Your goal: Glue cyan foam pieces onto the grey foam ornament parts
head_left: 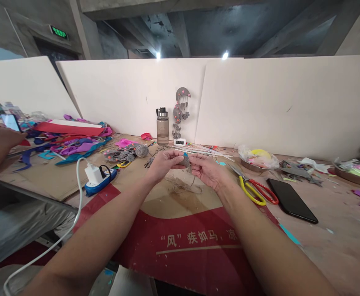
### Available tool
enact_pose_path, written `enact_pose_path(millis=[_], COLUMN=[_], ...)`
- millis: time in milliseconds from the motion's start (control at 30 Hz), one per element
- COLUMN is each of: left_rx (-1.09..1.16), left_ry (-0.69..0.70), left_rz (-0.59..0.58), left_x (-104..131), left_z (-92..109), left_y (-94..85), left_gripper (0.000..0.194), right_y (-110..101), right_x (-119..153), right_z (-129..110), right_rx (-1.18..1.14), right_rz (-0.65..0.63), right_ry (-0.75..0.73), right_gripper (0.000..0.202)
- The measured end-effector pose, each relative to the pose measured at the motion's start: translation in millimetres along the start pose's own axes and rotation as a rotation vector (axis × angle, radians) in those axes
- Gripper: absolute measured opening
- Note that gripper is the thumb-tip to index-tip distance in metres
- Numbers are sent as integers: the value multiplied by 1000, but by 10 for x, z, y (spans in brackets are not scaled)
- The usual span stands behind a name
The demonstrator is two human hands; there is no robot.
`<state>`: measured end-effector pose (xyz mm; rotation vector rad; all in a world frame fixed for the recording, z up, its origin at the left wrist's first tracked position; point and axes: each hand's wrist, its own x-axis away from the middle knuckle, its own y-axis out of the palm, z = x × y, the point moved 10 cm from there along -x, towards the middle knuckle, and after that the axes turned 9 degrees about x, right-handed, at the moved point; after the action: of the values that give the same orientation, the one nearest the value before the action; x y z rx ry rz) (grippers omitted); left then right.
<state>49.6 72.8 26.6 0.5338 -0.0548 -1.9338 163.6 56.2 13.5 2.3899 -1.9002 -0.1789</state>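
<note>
Near the middle of the table, my left hand (165,165) pinches a small grey piece (184,161) with a bit of blue at its top. My right hand (207,168) meets it from the right, fingers closed at the piece's edge, where a thin strand hangs down. Loose grey thread (188,188) lies on the brown paper below both hands. Beyond them stand a water bottle (162,129) and a small digital clock (180,142). A grey moon-shaped hanging ornament (183,95) with pink dots is against the white board.
Scissors (254,191) with yellow and red handles and a black phone (291,200) lie right. A blue power strip (100,183) with a white cable sits left. Colourful fabric scraps (75,144) and another person's hand (5,135) are far left. A bowl (255,165) stands back right.
</note>
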Motion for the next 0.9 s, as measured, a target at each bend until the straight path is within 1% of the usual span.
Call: enact_pose_path(millis=[100, 233, 333, 433, 567, 633, 767, 900], left_rx=[1, -2, 21, 47, 66, 58, -18, -100], left_ry=[-12, -7, -23, -44, -20, 0, 17, 32], left_rz=[-25, -50, -64, -71, -72, -62, -22, 32], left_x=[-20, -34, -31, -20, -16, -22, -32, -13], left_z=[-25, -35, -41, -48, -19, -2, 3, 8], left_y=[-19, -24, -2, 21, 27, 12, -19, -32], left_gripper=[36, 33, 33, 37, 39, 40, 37, 36], right_y=[19, 95, 102, 78, 129, 146, 128, 5], right_x=[18, 41, 50, 64, 86, 85, 40, -14], right_z=[5, -20, -44, -41, -50, -71, -90, -31], right_rx=[11, 102, 149, 138, 151, 191, 270, 271], right_rz=[-27, -48, 6, 67, 33, 29, 83, 192], right_ry=[11, -42, -89, -86, -86, -125, -232, -248], right_gripper=[42, 39, 38, 41, 47, 42, 28, 29])
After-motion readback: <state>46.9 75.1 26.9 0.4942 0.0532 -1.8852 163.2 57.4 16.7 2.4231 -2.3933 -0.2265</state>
